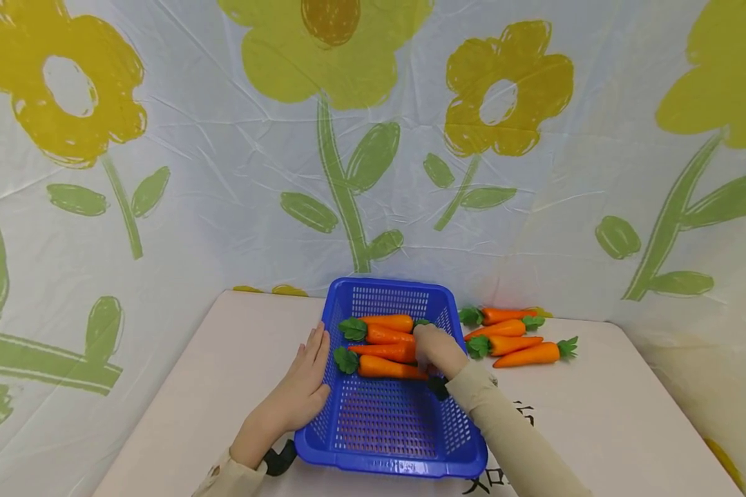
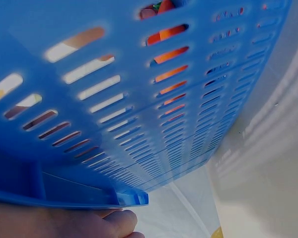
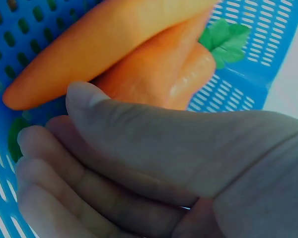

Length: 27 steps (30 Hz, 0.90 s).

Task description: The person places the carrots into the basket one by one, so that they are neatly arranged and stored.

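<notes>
Nearest the right wrist camera, the right hand [image 1: 438, 351] is held inside a blue basket [image 1: 385, 464], its fingers loosely curled and the thumb set apart from them; nothing is seen pinched between. The thumb tip is placed right beside an orange carrot, though whether that carrot is touched cannot be told. The left hand [image 1: 301, 390] is laid along the basket's left side, fingers straight and close together, so the side is apparently braced rather than gripped.

Inside the basket, four carrots [image 1: 393, 368] are laid crosswise, and bare mesh is left toward the near end. By their even gloss they are judged to be imitations: probably light, fairly firm, smooth enough to slip or roll, and hard to damage. They are best grasped around the thick body just below the leafy tops [image 1: 347, 359], since the leaves may bend. The thin-walled basket would probably be shifted easily if unbraced.

Outside, four more carrots [image 1: 531, 355] are grouped by its right wall on the pale table [image 1: 211, 386], backed by a flower-printed cloth [image 1: 211, 103].
</notes>
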Motion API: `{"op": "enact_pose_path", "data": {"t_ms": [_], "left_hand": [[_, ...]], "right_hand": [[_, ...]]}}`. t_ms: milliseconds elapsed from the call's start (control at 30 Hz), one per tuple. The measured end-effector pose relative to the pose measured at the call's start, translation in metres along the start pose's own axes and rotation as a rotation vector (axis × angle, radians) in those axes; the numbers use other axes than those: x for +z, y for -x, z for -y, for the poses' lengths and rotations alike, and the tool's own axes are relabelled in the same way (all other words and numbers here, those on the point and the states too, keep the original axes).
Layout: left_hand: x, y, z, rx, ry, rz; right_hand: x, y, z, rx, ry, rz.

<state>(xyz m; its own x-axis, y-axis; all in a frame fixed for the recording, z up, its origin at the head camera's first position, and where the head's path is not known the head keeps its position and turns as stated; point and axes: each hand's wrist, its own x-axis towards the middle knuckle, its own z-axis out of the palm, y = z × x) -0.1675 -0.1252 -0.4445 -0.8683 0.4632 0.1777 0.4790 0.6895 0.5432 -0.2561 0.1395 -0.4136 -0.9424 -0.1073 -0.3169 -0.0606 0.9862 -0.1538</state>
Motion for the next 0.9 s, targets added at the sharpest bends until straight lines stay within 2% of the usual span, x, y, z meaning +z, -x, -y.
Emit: {"op": "enact_pose_path", "data": {"t_ms": [200,333,567,767,900], "left_hand": [[0.001,0.000,0.002,0.005,-0.004,-0.008],[0.001,-0.001,0.002,-0.011,-0.008,0.007],[0.002,-0.001,0.004,-0.020,-0.011,0.025],[0.001,-0.001,0.004,-0.020,-0.018,0.031],[0.002,0.000,0.004,-0.008,-0.012,0.010]], "right_hand": [[-0.009,0.004,-0.006,0.007,-0.116,0.000],[-0.020,0.012,-0.012,-0.060,-0.173,-0.022],[-0.032,0.030,-0.030,-0.163,-0.408,-0.076],[-0.031,0.041,-0.046,-0.213,-0.550,-0.197],[-0.030,0.050,-0.056,-0.201,-0.589,-0.305]]}}
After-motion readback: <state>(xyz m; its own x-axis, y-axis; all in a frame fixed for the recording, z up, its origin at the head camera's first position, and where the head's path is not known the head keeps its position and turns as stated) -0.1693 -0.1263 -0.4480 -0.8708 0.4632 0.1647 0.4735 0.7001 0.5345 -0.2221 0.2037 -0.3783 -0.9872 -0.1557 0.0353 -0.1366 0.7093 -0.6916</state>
